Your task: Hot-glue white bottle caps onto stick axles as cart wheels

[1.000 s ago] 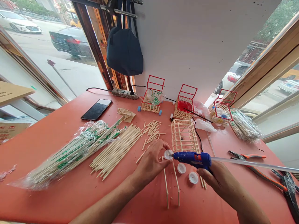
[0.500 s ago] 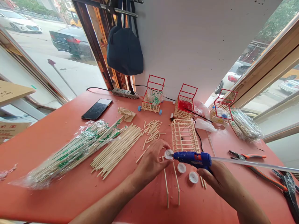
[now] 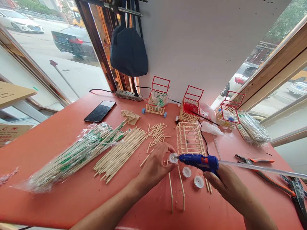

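Between the thumb and fingers of my left hand (image 3: 157,163) is a white bottle cap (image 3: 173,157), its hollow side facing up. My right hand (image 3: 224,182) grips a blue hot glue gun (image 3: 199,161), with a long clear glue stick (image 3: 254,168) running out of its back. The gun's nozzle is at the cap's inside, by the right rim. Two more white caps, a nearer one (image 3: 199,182) and a farther one (image 3: 186,172), lie below the gun. Thin jointed sticks (image 3: 170,188) lie under my left hand. Just behind the gun stands a wooden stick frame (image 3: 190,137).
Loose skewers (image 3: 120,153) and a plastic-wrapped bundle (image 3: 74,159) lie left, near a phone (image 3: 100,111). Short cut sticks (image 3: 157,134) are scattered mid-table. Small red-handled carts (image 3: 157,102) line the back. Pliers (image 3: 268,179) lie at right; a black cord (image 3: 203,139) passes the frame.
Both hands stay almost in place. The glue gun's nozzle has drawn slightly to the right, from the cap's middle toward its rim.
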`<state>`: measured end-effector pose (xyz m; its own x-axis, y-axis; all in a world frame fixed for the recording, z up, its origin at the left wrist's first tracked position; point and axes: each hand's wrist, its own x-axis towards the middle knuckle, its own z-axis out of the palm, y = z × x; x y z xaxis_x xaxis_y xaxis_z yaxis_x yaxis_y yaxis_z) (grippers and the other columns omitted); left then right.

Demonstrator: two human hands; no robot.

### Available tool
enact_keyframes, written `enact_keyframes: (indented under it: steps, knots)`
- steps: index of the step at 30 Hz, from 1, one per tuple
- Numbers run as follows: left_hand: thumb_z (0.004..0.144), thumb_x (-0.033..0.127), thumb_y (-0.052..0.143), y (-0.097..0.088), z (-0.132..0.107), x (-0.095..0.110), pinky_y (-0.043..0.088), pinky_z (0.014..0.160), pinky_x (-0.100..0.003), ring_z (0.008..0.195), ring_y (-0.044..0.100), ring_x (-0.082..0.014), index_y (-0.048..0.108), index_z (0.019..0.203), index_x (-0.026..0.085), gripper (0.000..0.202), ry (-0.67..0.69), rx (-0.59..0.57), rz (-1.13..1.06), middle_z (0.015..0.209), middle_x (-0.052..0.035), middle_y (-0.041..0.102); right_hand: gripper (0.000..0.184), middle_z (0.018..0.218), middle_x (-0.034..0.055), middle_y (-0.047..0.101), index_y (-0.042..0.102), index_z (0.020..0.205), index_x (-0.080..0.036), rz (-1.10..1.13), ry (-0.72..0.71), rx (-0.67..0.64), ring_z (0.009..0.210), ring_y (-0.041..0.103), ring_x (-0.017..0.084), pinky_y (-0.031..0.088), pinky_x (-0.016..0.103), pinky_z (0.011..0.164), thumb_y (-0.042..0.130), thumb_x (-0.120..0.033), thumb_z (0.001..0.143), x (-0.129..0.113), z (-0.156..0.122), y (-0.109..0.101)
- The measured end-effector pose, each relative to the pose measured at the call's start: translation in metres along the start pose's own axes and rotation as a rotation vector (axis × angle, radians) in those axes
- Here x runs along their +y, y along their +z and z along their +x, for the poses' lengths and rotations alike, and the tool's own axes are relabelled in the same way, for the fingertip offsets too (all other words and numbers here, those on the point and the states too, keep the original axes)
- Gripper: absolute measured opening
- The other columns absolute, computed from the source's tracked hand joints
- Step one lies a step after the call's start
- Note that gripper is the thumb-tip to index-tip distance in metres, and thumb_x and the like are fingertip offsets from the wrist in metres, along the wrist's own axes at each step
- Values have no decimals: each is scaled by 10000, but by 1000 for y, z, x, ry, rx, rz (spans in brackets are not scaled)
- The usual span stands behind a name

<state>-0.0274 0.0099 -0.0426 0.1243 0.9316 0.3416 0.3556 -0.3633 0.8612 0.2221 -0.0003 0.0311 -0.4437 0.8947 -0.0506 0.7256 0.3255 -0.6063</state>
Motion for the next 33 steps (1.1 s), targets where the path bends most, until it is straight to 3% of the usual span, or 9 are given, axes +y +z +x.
enact_keyframes:
  steps: [12, 22, 28, 33]
  knots:
    - [823, 109, 764, 1, -2, 2, 485, 885, -348, 1039, 632, -234, 588, 987, 242, 275, 32, -10, 28, 1066, -19, 700, 535, 644, 44, 683, 659, 766, -194, -59, -10, 24, 580, 617, 213, 498, 299, 541, 418, -596, 1022, -7, 5, 0]
    - [841, 152, 767, 1, -1, 0, 493, 883, -355, 1049, 644, -245, 591, 986, 240, 245, 29, -12, 20, 1059, -31, 698, 592, 758, 77, 750, 713, 862, -194, -33, -15, -30, 660, 671, 252, 524, 335, 591, 380, -656, 1023, -4, 3, 2]
    - [853, 152, 762, 0, -1, 0, 488, 889, -362, 1044, 638, -241, 590, 979, 232, 227, 22, -3, 1, 1036, -31, 695, 568, 684, 51, 710, 704, 827, -211, -41, -6, -23, 610, 645, 235, 529, 326, 576, 396, -649, 1019, -5, 3, -1]
    - [862, 157, 750, -1, -1, 2, 495, 878, -369, 1029, 644, -245, 587, 968, 238, 210, 9, 0, -5, 1035, -35, 694, 582, 732, 73, 738, 710, 857, -199, -45, -15, 4, 637, 658, 246, 530, 333, 580, 403, -669, 1011, -3, 3, -1]
